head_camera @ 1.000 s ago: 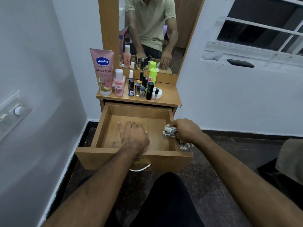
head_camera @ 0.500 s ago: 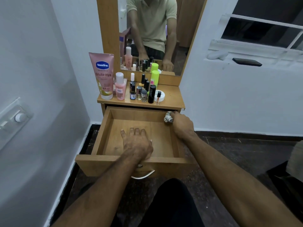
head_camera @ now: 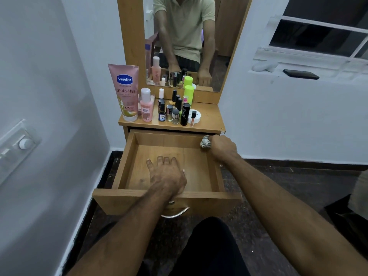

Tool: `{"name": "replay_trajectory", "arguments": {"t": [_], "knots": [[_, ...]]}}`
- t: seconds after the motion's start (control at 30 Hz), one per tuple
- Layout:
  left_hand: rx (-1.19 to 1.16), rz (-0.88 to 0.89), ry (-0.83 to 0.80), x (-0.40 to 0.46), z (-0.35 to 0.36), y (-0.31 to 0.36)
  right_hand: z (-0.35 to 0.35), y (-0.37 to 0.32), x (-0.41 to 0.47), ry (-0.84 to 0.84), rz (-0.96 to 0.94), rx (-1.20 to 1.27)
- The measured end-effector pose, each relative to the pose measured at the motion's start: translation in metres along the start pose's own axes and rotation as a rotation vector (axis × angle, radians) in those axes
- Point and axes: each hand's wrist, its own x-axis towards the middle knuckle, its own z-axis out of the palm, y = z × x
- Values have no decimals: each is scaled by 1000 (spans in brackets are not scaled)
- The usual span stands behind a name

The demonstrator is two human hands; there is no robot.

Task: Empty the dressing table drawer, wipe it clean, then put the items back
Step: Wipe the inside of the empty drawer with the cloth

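— Drawer state? Pulled out, nothing in it; left hand lies flat on its floor, fingers straight.

— Beyond that? Right hand grips a bunched cloth at the drawer's far right corner; bottles stand above the drawer.

A single head-worn wide-angle camera looks forward and down, close above the open drawer of a dressing table, its mirror facing back at the wearer
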Motion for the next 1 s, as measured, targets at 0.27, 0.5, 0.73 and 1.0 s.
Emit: {"name": "replay_trajectory", "arguments": {"t": [0.27,0.5,0.73,1.0], "knots": [[-27,9,91,-4,-2,-1,-7,10,-10,-63,-10,41],[-58,18,191,-9,-5,1,-1,30,-46,-70,-171,30],[-34,132,424,-23,-14,3,-19,39,-81,-199,-255,-58],[-112,218,545,-41,-21,-6,-53,44,-104,-471,-351,-61]]}}
